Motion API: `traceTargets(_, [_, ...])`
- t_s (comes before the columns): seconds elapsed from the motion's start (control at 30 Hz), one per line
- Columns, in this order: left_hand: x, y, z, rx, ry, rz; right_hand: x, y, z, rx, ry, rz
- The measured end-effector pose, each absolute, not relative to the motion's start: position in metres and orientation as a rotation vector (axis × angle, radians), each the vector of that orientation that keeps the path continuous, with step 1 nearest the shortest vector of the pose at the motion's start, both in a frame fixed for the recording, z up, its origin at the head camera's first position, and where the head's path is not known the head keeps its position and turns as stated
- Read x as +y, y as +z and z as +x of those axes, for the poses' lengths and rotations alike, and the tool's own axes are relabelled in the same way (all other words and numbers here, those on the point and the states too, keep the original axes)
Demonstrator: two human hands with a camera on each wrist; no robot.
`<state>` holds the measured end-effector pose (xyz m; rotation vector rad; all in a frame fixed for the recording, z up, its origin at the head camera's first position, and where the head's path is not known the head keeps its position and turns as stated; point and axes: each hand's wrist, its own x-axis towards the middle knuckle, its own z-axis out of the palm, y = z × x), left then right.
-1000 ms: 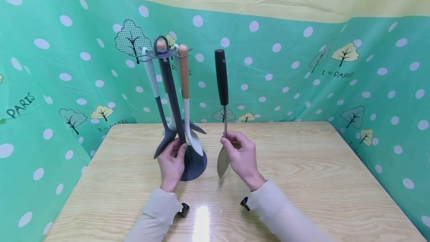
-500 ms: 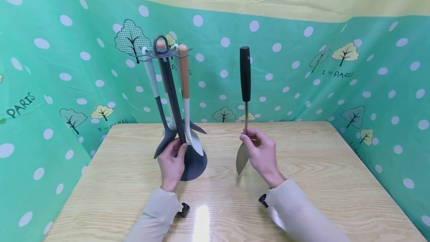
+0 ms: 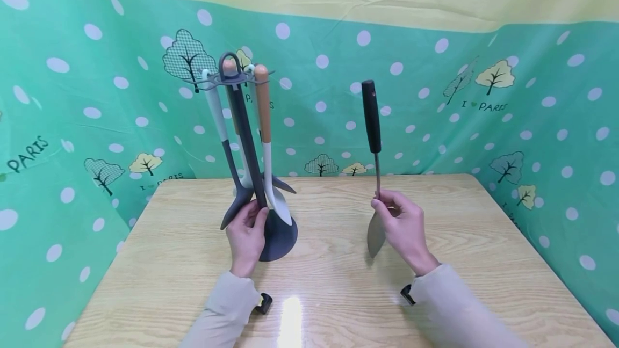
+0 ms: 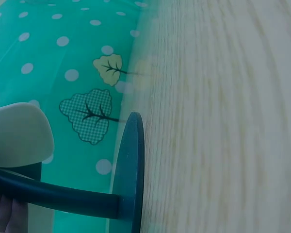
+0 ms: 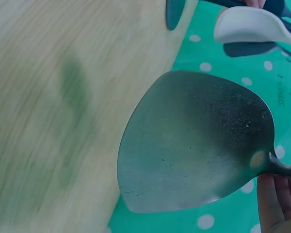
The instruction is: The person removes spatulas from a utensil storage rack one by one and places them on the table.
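A metal wok spatula (image 5: 194, 145) with a black handle (image 3: 371, 117) is held upright, handle up, by my right hand (image 3: 401, 224), which pinches its thin shaft just above the blade. In the right wrist view the broad blade shows whole and stands off the table. My left hand (image 3: 246, 238) grips the dark post of a utensil stand (image 3: 249, 144) low down, above its round base (image 4: 128, 179). Several utensils hang on the stand, among them a white spoon (image 3: 278, 205) with a wood-coloured handle and a dark-headed utensil (image 3: 237, 208) with a pale handle.
The stand's base rests on the wooden table (image 3: 329, 294). Behind and at both sides hangs a green dotted curtain (image 3: 435, 122). The stand's ring of hooks (image 3: 234, 78) spreads out at the top of the post.
My right hand has carried the spatula to the right, away from the stand, and its handle now leans slightly left. The left hand and the stand have stayed in place.
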<state>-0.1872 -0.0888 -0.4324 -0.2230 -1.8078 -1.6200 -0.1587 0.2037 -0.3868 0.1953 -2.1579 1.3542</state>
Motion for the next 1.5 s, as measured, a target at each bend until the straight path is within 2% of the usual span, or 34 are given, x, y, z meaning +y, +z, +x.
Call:
traceTargets(0.4, [-0.090,-0.435,-0.188,-1.812,-1.619,-0.218,0.248,-0.395,-0.151,-2.302,1.176,0.004])
traceTargets(0.87, [-0.089,-0.436,-0.188,-1.820,-1.627,-0.221,0.292,-0.403,-0.138,-2.489,0.938,-0.092])
traceTargets(1.5, [-0.089,-0.436,-0.188,-1.805,-1.638,-0.226,0.339,-0.407,-0.125,-2.678,0.840,-0.167])
